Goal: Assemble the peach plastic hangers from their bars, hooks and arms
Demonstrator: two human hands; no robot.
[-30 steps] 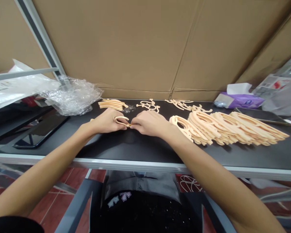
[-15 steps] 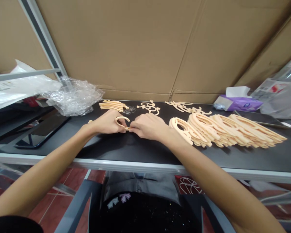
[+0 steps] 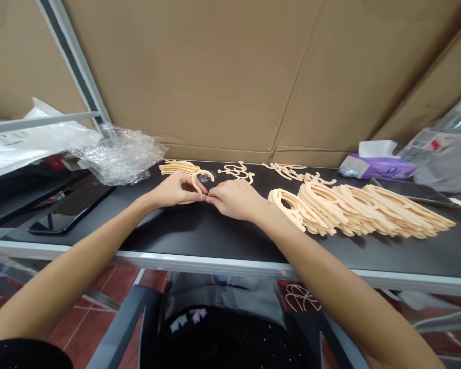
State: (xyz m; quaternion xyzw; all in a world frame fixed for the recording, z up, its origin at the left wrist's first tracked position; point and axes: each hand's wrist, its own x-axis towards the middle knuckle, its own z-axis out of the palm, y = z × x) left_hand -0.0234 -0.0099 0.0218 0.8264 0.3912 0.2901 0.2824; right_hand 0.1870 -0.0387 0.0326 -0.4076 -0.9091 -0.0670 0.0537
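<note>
A beige plastic hanger (image 3: 196, 184) with a curved hook stands up out of my left hand (image 3: 172, 189), which is closed around its body. Most of that body is hidden by my fingers. My right hand (image 3: 234, 199) meets the left one, its fingertips pinching the hanger just below the hook. Behind my left hand lies a stack of slim curved beige arms (image 3: 179, 167). Loose beige hooks (image 3: 236, 171) are scattered on the black tabletop (image 3: 207, 233) behind my right hand.
Several stacks of beige hanger pieces (image 3: 353, 207) fan out at the right. More loose pieces (image 3: 297, 173) lie behind them. A purple tissue pack (image 3: 386, 167) is at the back right. Crumpled clear plastic (image 3: 119, 154) and a dark phone (image 3: 71, 207) are at the left. Cardboard (image 3: 200, 77) walls the back.
My left hand has turned, so its thumb now shows along the hanger. The hook has shifted slightly right and stands higher. The hands remain together.
</note>
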